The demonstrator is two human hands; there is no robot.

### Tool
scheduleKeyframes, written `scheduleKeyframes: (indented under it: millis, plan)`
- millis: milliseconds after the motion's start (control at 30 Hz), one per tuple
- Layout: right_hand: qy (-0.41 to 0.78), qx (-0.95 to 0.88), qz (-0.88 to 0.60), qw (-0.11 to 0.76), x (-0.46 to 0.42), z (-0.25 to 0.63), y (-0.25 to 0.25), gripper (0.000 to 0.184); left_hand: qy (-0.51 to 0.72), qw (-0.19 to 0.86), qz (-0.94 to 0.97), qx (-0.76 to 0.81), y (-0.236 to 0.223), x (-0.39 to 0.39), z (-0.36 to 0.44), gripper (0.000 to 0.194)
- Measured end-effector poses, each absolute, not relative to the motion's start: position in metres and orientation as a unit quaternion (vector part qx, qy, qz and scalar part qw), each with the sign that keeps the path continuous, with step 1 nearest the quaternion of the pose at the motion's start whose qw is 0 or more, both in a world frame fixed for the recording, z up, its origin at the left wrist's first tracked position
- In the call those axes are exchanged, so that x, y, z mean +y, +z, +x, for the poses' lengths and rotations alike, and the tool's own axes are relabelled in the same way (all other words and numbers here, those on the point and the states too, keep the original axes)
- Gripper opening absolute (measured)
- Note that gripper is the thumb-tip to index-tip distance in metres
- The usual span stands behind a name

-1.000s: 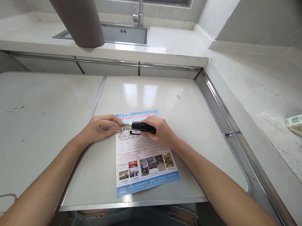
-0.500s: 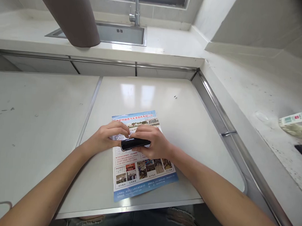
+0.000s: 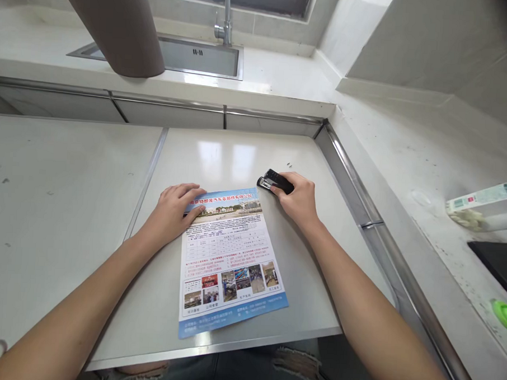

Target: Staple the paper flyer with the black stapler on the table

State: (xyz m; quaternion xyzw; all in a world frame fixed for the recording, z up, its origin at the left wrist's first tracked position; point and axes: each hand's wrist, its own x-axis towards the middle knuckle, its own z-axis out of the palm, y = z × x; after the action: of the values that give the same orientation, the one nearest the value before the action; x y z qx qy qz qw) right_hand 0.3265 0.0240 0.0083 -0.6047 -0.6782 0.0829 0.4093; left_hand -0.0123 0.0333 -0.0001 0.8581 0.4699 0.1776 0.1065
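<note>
Left hand (image 3: pixel 173 212), loosely open, rests on a blue-and-white printed paper sheet (image 3: pixel 234 251) at frame centre, while the right hand (image 3: pixel 300 197), its grip closed round a black oblong stapler (image 3: pixel 278 180) near the sheet's upper-right corner, seems to be positioning it, calling for careful alignment.

Leaflet (image 3: pixel 234 253), centre: upper left edge covered by the left hand (image 3: pixel 174 212); small print too fine to read.
Stapler (image 3: pixel 275 182), right of centre: rear end hidden in the right hand (image 3: pixel 300 199).
Specks (image 3: pixel 289 165), above the stapler: too small to identify.
Brown column (image 3: pixel 117 30), upper left: cut by the top edge; conceals part of the sink (image 3: pixel 200 63).
Faucet (image 3: pixel 226 29), top centre: upper end cropped.
Printed carton (image 3: pixel 488 196), right edge: cropped; lettering illegible.
Flat black item (image 3: pixel 497 267), right edge: cropped; kind indeterminable.
Green item (image 3: pixel 505 314), lower right: cropped.
Table (image 3: pixel 331 238): left side beyond the frame.
Trousers (image 3: pixel 237 368), bottom centre: cropped.
</note>
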Motion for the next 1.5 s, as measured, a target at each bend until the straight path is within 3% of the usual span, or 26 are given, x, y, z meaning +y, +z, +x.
scheduleKeyframes:
  millis: [167, 333, 500, 833, 1500]
  plan:
    - [0.066, -0.702, -0.606, 0.368, 0.025, 0.329, 0.005, 0.025, 0.261, 0.172, 0.820, 0.480, 0.009, 0.031, -0.014, 0.025]
    - [0.038, -0.766, -0.583, 0.267, 0.022, 0.326, 0.014, 0.032, 0.373, 0.242, 0.725, 0.526, 0.012, 0.033, -0.024, 0.014]
    - [0.112, -0.835, -0.492, 0.220, 0.017, 0.330, 0.026, 0.030, 0.417, 0.286, 0.670, 0.543, 0.012, 0.034, -0.030, 0.011]
    - [0.231, -0.840, -0.403, 0.279, 0.009, 0.324, 0.032, 0.035, 0.409, 0.272, 0.678, 0.547, 0.004, 0.040, -0.031, 0.015]
    - [0.143, -0.850, -0.468, 0.195, -0.001, 0.295, 0.029, 0.042, 0.381, 0.281, 0.672, 0.570, 0.006, 0.042, -0.027, 0.009]
